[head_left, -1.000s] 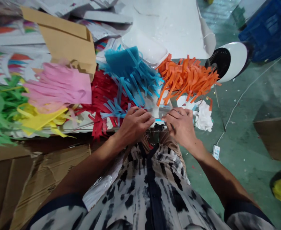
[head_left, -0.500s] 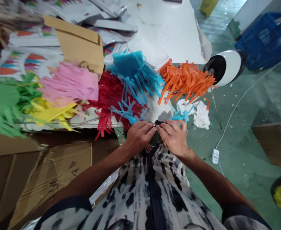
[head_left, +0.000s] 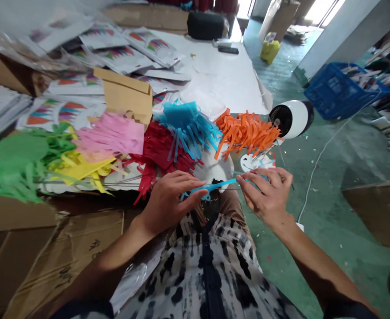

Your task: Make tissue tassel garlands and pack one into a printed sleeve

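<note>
A twisted strip of blue fringed tissue paper (head_left: 227, 182) stretches between my two hands, just above my lap. My left hand (head_left: 173, 199) pinches its left end, where loose blue strands hang by the fingers. At the other end my right hand (head_left: 266, 192) is closed on it, fingers curled. A small black thing (head_left: 216, 181) shows behind the strip; its kind is unclear. Fringed tissue bundles lie close beyond my hands on the table: dark red (head_left: 163, 148), blue (head_left: 188, 126) and orange (head_left: 248, 130).
Pink (head_left: 111, 135), yellow (head_left: 82, 166) and green (head_left: 15, 155) fringed bundles lie at the left. A cardboard box (head_left: 88, 248) stands below the table edge. A white fan (head_left: 294, 118) and a blue crate (head_left: 334, 91) stand to the right. A cable (head_left: 317, 161) crosses the floor.
My hands, close together before, have moved apart, with the blue tissue paper now drawn out between them. The camera view has tilted up, showing more of the room's far side.
</note>
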The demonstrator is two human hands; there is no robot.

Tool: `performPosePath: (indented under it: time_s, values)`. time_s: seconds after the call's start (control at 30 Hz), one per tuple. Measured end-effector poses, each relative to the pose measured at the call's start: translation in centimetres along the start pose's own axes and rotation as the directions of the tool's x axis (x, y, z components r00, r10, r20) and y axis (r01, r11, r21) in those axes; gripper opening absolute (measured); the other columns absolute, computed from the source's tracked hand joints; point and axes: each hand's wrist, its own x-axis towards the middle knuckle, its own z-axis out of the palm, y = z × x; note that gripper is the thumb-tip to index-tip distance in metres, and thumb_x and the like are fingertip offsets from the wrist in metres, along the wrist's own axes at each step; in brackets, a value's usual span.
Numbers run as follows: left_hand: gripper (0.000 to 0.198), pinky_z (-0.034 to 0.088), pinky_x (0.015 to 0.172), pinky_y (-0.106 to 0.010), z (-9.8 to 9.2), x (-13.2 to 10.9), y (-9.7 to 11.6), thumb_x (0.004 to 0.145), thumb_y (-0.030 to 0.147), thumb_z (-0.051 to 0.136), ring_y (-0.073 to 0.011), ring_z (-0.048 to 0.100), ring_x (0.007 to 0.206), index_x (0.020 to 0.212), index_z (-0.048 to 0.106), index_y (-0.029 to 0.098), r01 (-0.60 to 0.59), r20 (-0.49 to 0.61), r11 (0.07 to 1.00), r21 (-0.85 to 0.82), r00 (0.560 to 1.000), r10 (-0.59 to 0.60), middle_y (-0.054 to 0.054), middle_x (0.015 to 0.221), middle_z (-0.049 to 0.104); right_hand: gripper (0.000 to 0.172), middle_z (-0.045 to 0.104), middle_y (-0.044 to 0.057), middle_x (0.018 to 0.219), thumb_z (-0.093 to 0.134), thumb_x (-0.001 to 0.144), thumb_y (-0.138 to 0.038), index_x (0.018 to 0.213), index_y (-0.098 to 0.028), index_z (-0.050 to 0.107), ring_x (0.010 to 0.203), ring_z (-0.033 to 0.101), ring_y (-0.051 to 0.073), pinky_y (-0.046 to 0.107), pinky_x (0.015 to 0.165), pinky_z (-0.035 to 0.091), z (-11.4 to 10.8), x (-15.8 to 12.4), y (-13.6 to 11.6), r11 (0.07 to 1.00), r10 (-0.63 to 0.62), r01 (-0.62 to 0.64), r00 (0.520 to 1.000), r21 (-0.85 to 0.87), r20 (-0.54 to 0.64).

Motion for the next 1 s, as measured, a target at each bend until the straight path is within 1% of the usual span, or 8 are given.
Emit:
performPosePath:
  time_s: [0.13, 0.27, 0.4, 0.53, 0.63, 0.73, 0.83, 1.0]
  values:
    - [0.023, 0.053, 0.087, -0.031, 0.3, 1.7, 1.5, 0.096, 0.039, 0.072, -0.0211, 0.072, 0.100, 0.109, 0.083, 0.023, 0.214, 0.132, 0.881, -0.423, 0.976, -0.174, -0.007, 0.105, 0.082, 0.014, 0.081, -0.008, 0.096, 0.081, 0.089, -0.019, 0.088, -0.028, 0.071, 0.094, 0.070, 0.016, 0.044, 0.099, 0.041, -0.9, 0.6, -0.5, 0.997, -0.065, 0.068, 0.992, 0.028, -0.106]
    - [0.033, 0.046, 0.062, -0.024, 1.8, 2.3, 2.1, 0.093, 0.048, 0.072, -0.0129, 0.064, 0.066, 0.085, 0.083, 0.018, 0.543, 0.482, 0.559, -0.627, 0.834, -0.270, -0.003, 0.076, 0.076, 0.017, 0.080, -0.007, 0.088, 0.084, 0.087, -0.020, 0.081, -0.027, 0.069, 0.090, 0.069, 0.016, 0.044, 0.098, 0.042, -1.4, 1.2, -1.5, 0.999, -0.004, 0.010, 0.985, 0.032, -0.171]
    - [0.032, 0.043, 0.060, -0.022, 2.7, 1.9, 1.7, 0.084, 0.050, 0.081, -0.0100, 0.059, 0.060, 0.082, 0.080, 0.018, 0.642, 0.546, 0.324, -0.695, 0.764, -0.344, -0.001, 0.072, 0.072, 0.013, 0.079, -0.007, 0.085, 0.077, 0.092, -0.020, 0.088, -0.031, 0.072, 0.088, 0.068, 0.017, 0.045, 0.099, 0.039, -1.5, 1.2, -1.6, 0.999, 0.045, -0.041, 0.990, 0.034, -0.134]
    - [0.030, 0.047, 0.064, -0.024, 3.1, 1.7, 1.5, 0.077, 0.047, 0.087, -0.0132, 0.063, 0.065, 0.081, 0.082, 0.018, 0.606, 0.473, 0.322, -0.727, 0.782, -0.405, -0.003, 0.074, 0.074, 0.019, 0.080, -0.004, 0.092, 0.071, 0.095, -0.022, 0.106, -0.036, 0.077, 0.097, 0.069, 0.021, 0.048, 0.101, 0.035, -1.0, 1.1, -2.0, 0.984, 0.116, -0.121, 0.992, 0.134, 0.043]
    - [0.030, 0.048, 0.063, -0.025, 3.4, 1.9, 1.6, 0.076, 0.046, 0.088, -0.0151, 0.064, 0.065, 0.081, 0.082, 0.017, 0.599, 0.450, 0.325, -0.732, 0.783, -0.429, -0.005, 0.075, 0.075, 0.016, 0.080, -0.002, 0.092, 0.069, 0.096, -0.024, 0.105, -0.033, 0.079, 0.100, 0.069, 0.023, 0.047, 0.098, 0.039, -0.5, 1.7, -2.6, 0.915, 0.273, -0.290, 0.957, 0.279, 0.100]
    - [0.030, 0.050, 0.067, -0.026, 3.9, 2.1, 1.3, 0.075, 0.046, 0.089, -0.0160, 0.066, 0.070, 0.079, 0.082, 0.018, 0.565, 0.397, 0.350, -0.747, 0.802, -0.447, -0.005, 0.078, 0.075, 0.011, 0.077, 0.001, 0.088, 0.070, 0.097, -0.028, 0.093, -0.030, 0.080, 0.095, 0.068, 0.023, 0.043, 0.091, 0.047, 0.2, 2.7, -3.1, 0.725, 0.457, -0.483, 0.871, 0.491, 0.183]
    - [0.024, 0.054, 0.083, -0.030, 4.3, 2.6, 1.0, 0.071, 0.041, 0.093, -0.0208, 0.070, 0.096, 0.077, 0.082, 0.020, 0.443, 0.253, 0.409, -0.798, 0.861, -0.441, -0.007, 0.101, 0.077, 0.013, 0.073, 0.002, 0.085, 0.072, 0.096, -0.032, 0.085, -0.028, 0.079, 0.090, 0.066, 0.021, 0.039, 0.083, 0.051, 1.0, 3.7, -3.1, 0.500, 0.538, -0.570, 0.795, 0.652, 0.282]
    - [0.023, 0.054, 0.089, -0.036, 4.4, 3.1, 0.4, 0.073, 0.037, 0.092, -0.0237, 0.070, 0.101, 0.075, 0.079, 0.018, 0.425, 0.255, 0.334, -0.841, 0.857, -0.449, -0.009, 0.107, 0.077, 0.011, 0.074, 0.003, 0.104, 0.070, 0.097, -0.035, 0.098, -0.028, 0.079, 0.104, 0.068, 0.022, 0.038, 0.091, 0.053, 1.8, 4.5, -2.9, 0.375, 0.540, -0.592, 0.765, 0.713, 0.351]
